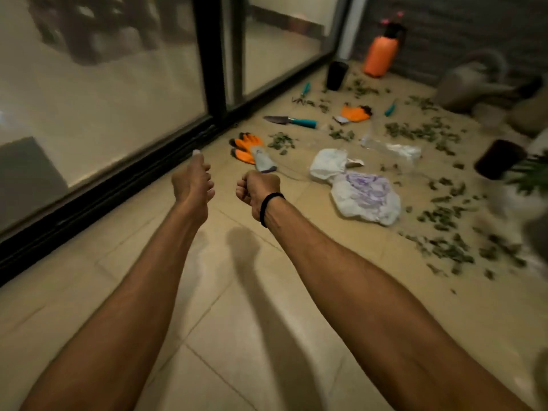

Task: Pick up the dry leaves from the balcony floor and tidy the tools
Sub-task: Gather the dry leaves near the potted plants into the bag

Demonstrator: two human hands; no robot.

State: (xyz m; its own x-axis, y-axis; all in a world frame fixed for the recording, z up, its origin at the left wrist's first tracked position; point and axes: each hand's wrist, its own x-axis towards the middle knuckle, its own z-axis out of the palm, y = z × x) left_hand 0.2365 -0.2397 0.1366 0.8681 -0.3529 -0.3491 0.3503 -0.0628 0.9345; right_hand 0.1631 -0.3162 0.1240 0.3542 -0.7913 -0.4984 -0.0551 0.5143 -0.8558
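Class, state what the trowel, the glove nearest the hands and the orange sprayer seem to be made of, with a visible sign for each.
The trowel: dull grey blade, likely metal; smooth teal handle, probably plastic or rubber.
The nearest glove: grey fabric-looking cuff, matte orange coating, perhaps rubber.
The orange sprayer: evenly coloured, moulded-looking body, probably plastic; blur leaves its finish open.

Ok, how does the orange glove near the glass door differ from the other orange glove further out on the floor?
The near glove lies flat with fingers spread; the far glove looks bunched up. The near glove sits beside the door track, the far glove further out, past the trowel among dry leaves. Both are orange with pale cuffs, and neither is being held.
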